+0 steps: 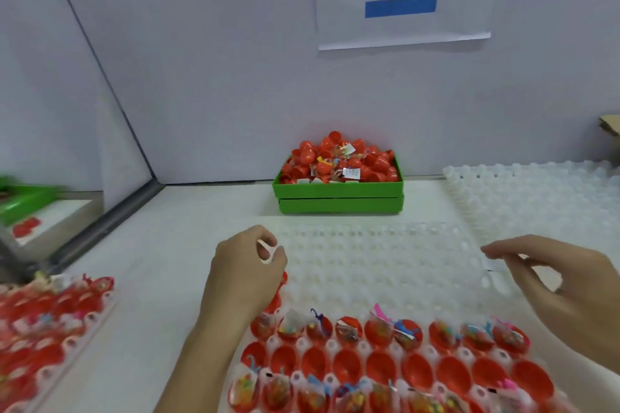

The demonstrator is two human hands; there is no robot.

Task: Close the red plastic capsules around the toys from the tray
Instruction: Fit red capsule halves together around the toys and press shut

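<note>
The red plastic capsule halves (349, 367) were seated in the dimpled pockets of a translucent white plastic tray (369, 265) on the white table (188, 245), filling only its near rows; the far pockets were left bare. In the nearest and third rows, small bagged colourful toys (379, 325) were seen sitting in the shells, while the row between held shells with nothing in them. The shells were judged to be light, thin and fairly stiff, with a smooth, slippery skin; a hold around the rim or the widest part of the dome would be advised, with pressure applied squarely so the halves snap and the crinkly toy bags are not pinched in the seam.

The left hand (246, 265) was held over the tray's left edge with fingers curled in, and a small pale object seemed to be pinched at the fingertips; what it was could not be told. A red piece was partly hidden beneath that hand. The right hand (563, 278) was held above the tray's right side, fingers loosely spread and holding nothing.

A green rectangular box (339, 194) by the wall was heaped with loose red capsules and toy packets. A second filled tray (50, 318) lay at the left.
</note>
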